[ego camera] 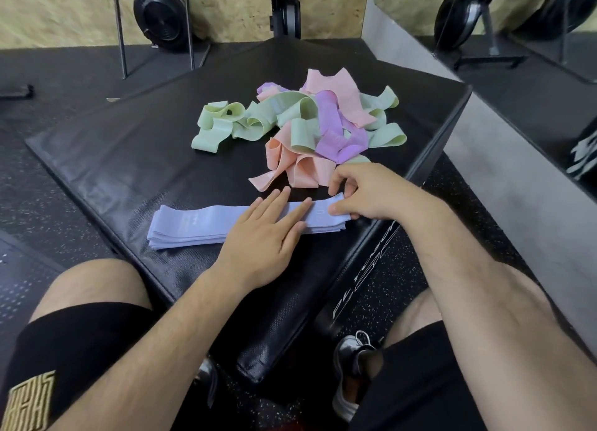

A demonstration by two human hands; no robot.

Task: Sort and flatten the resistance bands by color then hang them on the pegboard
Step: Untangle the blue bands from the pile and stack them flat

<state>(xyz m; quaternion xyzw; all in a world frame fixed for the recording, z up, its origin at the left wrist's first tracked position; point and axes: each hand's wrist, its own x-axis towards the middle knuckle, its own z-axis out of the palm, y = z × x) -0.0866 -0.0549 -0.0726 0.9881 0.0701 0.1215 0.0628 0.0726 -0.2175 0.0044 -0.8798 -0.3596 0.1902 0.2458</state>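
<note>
1. Head view. The right end of the blue band stack (206, 225) is lying hidden under both hands; how many bands are in it is hard to count from the layered edges.
2. Small print on the top blue band is showing but is too blurred to read.
3. White lettering on the side of the black padded box (129, 159) is running partly behind the right forearm; only fragments are showing.
4. The left hand (265, 236) is lying palm down, fingers spread flat, pressing on the stack's right half and gripping nothing.
5. The right hand (365, 191) is curling over the stack's right end, thumb and fingertips pinching the top band's edge.
6. The stack is resting flat at the near edge of the box top.
7. The tangled pile (310, 130) of green, pink and purple bands is sitting beyond the stack, toward the far side of the box, its nearest pink loop just beside the right hand.
</note>
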